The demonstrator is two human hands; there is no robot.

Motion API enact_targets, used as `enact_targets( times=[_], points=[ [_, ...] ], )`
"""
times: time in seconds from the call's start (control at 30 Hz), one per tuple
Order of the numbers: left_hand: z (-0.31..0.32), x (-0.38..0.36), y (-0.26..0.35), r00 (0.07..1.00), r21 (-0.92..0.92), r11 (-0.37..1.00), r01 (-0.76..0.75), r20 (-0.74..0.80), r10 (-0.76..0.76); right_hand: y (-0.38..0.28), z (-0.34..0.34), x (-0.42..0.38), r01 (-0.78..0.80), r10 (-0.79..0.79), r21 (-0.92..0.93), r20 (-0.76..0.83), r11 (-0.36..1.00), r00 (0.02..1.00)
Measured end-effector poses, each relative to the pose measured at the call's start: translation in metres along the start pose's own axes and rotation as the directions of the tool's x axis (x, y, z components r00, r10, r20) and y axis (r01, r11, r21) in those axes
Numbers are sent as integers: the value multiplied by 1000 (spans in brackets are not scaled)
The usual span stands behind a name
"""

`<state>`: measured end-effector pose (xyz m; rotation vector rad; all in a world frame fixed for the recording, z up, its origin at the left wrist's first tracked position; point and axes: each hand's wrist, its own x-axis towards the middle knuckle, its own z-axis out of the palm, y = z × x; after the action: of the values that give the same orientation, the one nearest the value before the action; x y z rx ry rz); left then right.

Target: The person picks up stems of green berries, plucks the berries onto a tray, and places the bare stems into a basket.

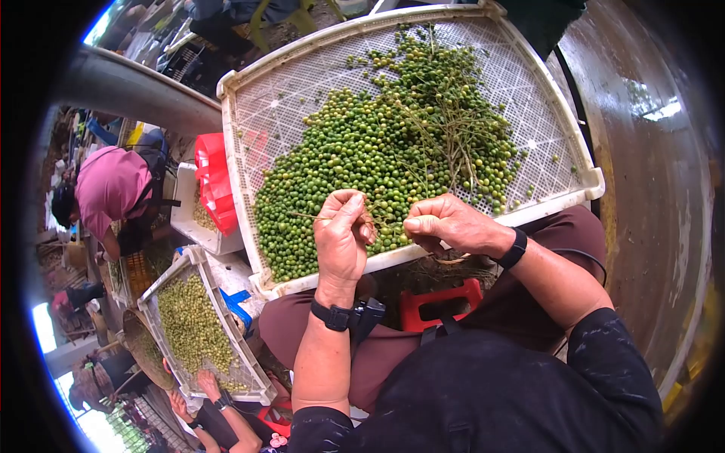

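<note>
Small round green berries [332, 162], some yellowish, cover much of a white mesh tray [521, 57] in front of me. My left hand [341, 238] is closed over the tray's near edge, with a thin stem [306, 217] sticking out to the left between its fingers. Close by on the right, my right hand [457, 225] has thumb and fingers pinched together; what they hold, if anything, is hidden. A few berries and fine stalks show in the gap between both hands. Thin bare twigs [462, 140] lie on the heap at the right.
At left, a second mesh tray [260, 385] carries paler berries, with a co-worker's hand [208, 383] in it. Another person in a pink top [113, 185] bends down farther back. A red bag [215, 181] hangs beside my tray, and a red stool [440, 302] stands below it.
</note>
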<state>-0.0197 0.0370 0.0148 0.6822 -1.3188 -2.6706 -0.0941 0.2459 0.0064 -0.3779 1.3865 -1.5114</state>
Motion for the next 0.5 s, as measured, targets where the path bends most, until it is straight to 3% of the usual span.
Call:
enact_targets(
  times=[0.07,0.3,0.5],
  points=[
    [-3,1,3,1000,-7,1000,-20,-10,19,-5,-1,-3,-52,52,5,1,999,999],
    [-3,0,8,991,76,991,-106,-77,112,3,-10,4,32,-7,463,-56,886,998],
    [-3,1,8,986,54,989,-141,-86,145,-5,-4,0,-27,48,424,-40,905,998]
  ],
)
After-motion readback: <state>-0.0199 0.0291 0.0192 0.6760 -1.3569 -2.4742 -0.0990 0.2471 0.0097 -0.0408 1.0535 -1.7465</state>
